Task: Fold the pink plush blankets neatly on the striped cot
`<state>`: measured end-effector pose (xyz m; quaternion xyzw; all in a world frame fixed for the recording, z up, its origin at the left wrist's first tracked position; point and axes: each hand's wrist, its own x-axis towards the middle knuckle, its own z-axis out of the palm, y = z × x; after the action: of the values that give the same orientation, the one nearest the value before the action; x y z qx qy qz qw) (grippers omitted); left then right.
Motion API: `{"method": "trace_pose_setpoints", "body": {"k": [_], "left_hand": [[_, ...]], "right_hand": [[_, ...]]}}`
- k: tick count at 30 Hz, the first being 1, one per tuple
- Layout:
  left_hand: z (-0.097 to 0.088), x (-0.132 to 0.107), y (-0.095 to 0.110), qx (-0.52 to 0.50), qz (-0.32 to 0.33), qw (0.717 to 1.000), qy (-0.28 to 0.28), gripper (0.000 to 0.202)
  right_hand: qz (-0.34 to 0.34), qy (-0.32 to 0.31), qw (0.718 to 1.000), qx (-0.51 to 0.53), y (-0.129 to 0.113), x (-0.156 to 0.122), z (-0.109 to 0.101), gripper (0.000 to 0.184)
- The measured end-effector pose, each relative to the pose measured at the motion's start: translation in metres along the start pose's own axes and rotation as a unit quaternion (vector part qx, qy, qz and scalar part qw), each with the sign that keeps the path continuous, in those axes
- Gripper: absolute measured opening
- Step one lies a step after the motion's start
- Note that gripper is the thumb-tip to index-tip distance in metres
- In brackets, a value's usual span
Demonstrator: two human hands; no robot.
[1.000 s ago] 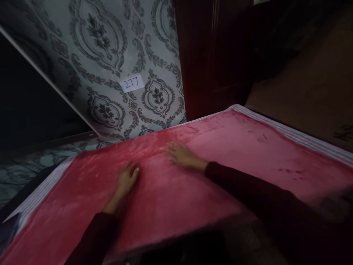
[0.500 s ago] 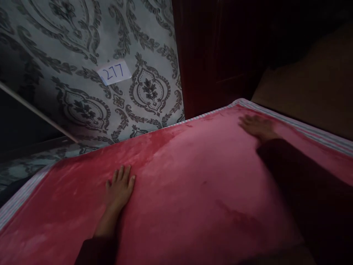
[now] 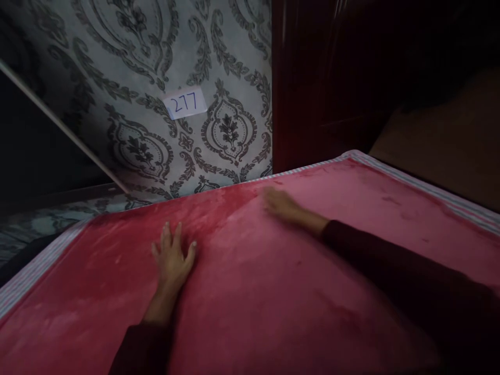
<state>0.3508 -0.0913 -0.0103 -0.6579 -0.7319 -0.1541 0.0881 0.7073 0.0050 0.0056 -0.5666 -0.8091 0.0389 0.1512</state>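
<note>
A red plush blanket [image 3: 242, 291] with a striped border [image 3: 425, 195] covers a wide, flat surface and fills the lower part of the view. My left hand [image 3: 172, 255] lies flat on it, left of centre, with fingers spread. My right hand [image 3: 282, 204] rests palm-down closer to the far edge, its dark sleeve stretching in from the right. Neither hand holds anything. The plush shows darker brushed patches near both hands.
Behind the far edge stands a grey damask-patterned wall [image 3: 230, 62] bearing a white paper label marked 277 [image 3: 185, 103]. A dark red wooden panel [image 3: 316, 83] rises to its right. A tan floor [image 3: 441, 151] lies at right, and a thin white strip [image 3: 58, 122] crosses the left.
My right hand has slid left along the blanket, away from the far right corner. My left hand has stayed nearly in place, and the view has shifted slightly.
</note>
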Motion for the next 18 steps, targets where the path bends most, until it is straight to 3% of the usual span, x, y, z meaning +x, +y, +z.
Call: {"method": "trace_pose_setpoints", "body": {"k": [2, 3, 5, 7, 10, 12, 13, 16, 18], "left_hand": [[0.001, 0.0, -0.004, 0.007, 0.017, 1.0, 0.02, 0.068], [0.003, 0.0, -0.006, 0.013, 0.024, 1.0, 0.0, 0.068], [0.008, 0.002, -0.011, 0.024, 0.035, 0.997, -0.067, 0.066], [0.015, 0.005, -0.017, 0.035, 0.042, 0.992, -0.115, 0.065], [0.023, 0.007, -0.024, 0.044, 0.048, 0.991, -0.121, 0.066], [0.026, 0.008, -0.028, 0.045, 0.044, 0.991, -0.116, 0.068], [0.028, 0.008, -0.029, 0.044, 0.043, 0.992, -0.115, 0.069], [0.03, 0.008, -0.035, 0.037, 0.051, 0.991, -0.115, 0.071], [0.032, 0.008, -0.039, 0.033, 0.057, 0.991, -0.113, 0.071]], "right_hand": [[-0.207, -0.033, 0.977, -0.025, -0.069, 0.012, 0.026, 0.059], [-0.273, -0.047, 0.96, -0.038, -0.094, 0.015, 0.038, 0.061], [-0.328, -0.072, 0.941, -0.05, -0.121, 0.024, 0.054, 0.065], [-0.317, -0.08, 0.944, -0.05, -0.114, 0.038, 0.059, 0.063], [-0.224, -0.076, 0.97, -0.049, -0.044, 0.067, 0.05, 0.056], [-0.147, -0.067, 0.985, -0.061, 0.029, 0.078, 0.035, 0.058], [-0.077, -0.067, 0.993, -0.06, 0.068, 0.079, 0.026, 0.06], [0.162, -0.04, 0.986, -0.03, 0.181, 0.055, -0.007, 0.057], [0.24, -0.013, 0.97, -0.037, 0.242, 0.024, -0.026, 0.061]]}}
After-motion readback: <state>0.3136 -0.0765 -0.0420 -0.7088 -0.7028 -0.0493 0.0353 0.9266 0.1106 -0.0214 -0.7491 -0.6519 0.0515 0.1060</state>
